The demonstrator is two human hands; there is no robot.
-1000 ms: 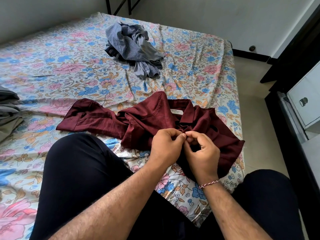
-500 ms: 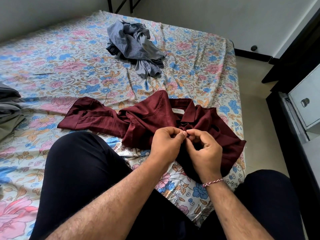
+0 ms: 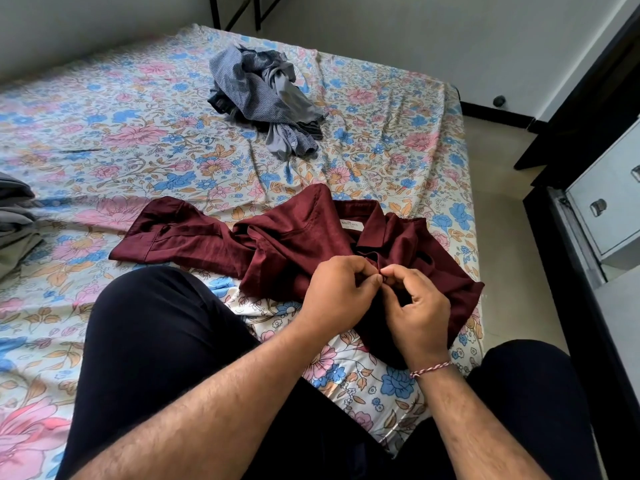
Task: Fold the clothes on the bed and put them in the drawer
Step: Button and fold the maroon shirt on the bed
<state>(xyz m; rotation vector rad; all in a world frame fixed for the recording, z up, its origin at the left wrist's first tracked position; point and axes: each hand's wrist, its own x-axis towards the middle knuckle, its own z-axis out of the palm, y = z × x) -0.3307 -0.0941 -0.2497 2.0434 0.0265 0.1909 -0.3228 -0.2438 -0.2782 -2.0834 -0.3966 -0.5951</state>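
Maroon shirt lies spread on the bed near its edge, collar upward, one sleeve extended to the left; placement suits flattening before folding. Left hand and right hand meet at the shirt's front just below the collar; fingers of both are curled, tips pinching the fabric edges together, consistent with fastening a button so the front holds shut for folding; the button itself is too small to make out. A grey-blue heap of clothes waits further up the bed, unfolded; grey folded garments are cut off at the left edge. Drawer unit stands right of the bed, partly out of view; its interior is not visible.
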